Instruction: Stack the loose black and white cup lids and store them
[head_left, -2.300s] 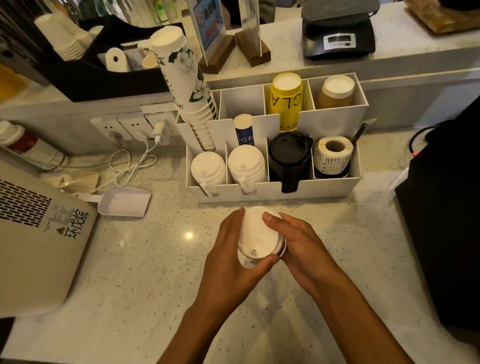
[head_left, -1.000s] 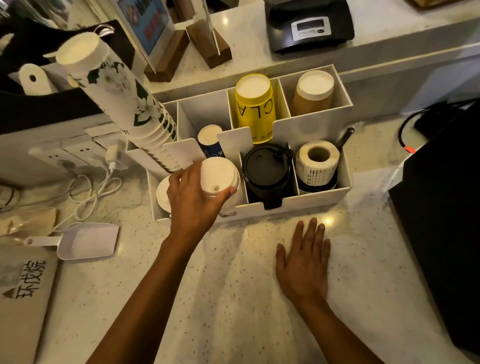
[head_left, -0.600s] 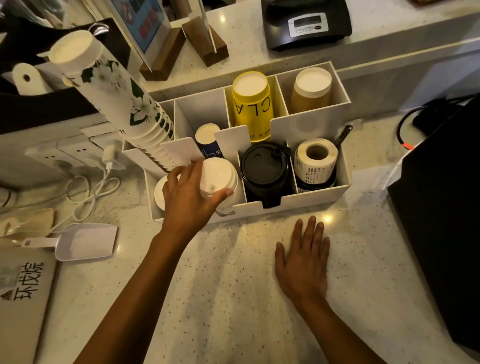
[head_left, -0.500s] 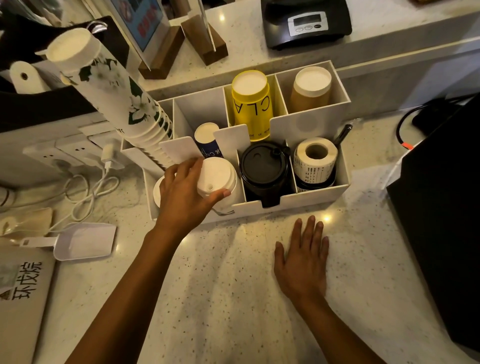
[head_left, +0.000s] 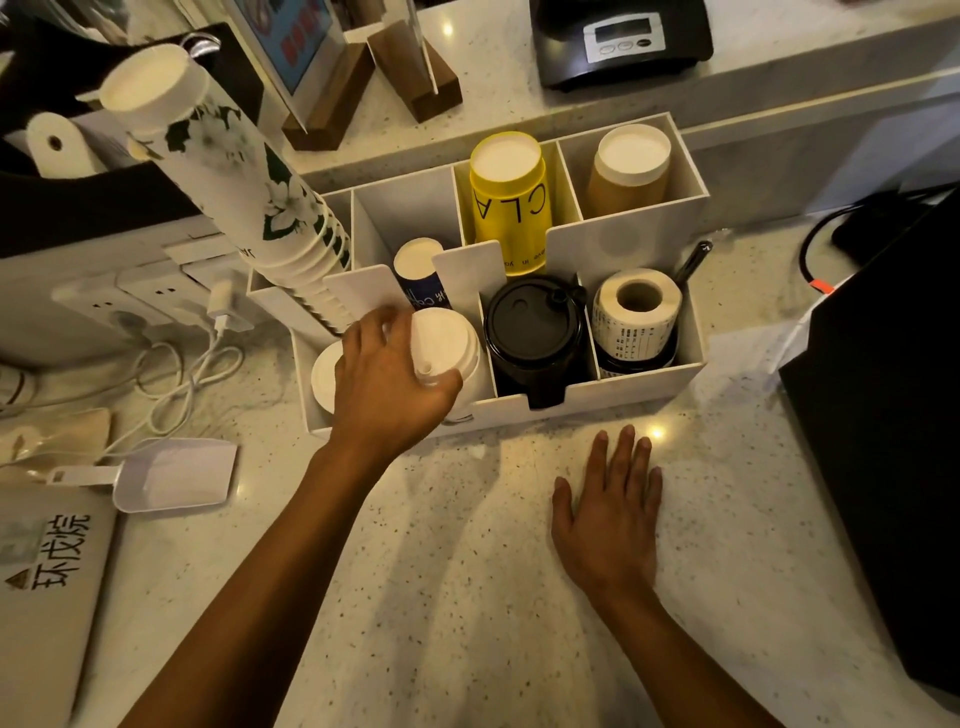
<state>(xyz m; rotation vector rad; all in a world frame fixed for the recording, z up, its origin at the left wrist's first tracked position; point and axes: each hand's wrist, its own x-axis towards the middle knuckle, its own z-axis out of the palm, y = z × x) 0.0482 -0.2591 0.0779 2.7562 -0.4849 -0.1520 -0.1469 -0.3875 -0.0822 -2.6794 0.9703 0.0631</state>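
Head view gives me the white lid stack (head_left: 445, 345) standing in the near row of the white organizer (head_left: 597, 397), in the second slot from the left, and my left hand (head_left: 387, 387) is curled round its left side with the thumb hooked under the near edge, so I read that as a grasp on the stack, though the fingers are a little blurred and I cannot say how firmly they press. I judge the hand sits there to seat the lids down square in the slot, so the stack does not lean over the low front wall. Just left of it, half hidden by my wrist, another white lid stack (head_left: 326, 376) fills the end slot; just right, the black lid stack (head_left: 535, 327) stands in its own slot, keeping the colours apart. Further right is a label roll (head_left: 636, 306). In the far row stand a yellow cup stack (head_left: 511, 200) and a brown cup stack (head_left: 628, 174), and a tall floral cup stack (head_left: 223, 171) leans out to the left. My right hand (head_left: 610, 514) lies flat and relaxed on the speckled counter (head_left: 441, 597), holding nothing, probably as a brace. No loose lids show on the counter, so I judge the storing nearly done.
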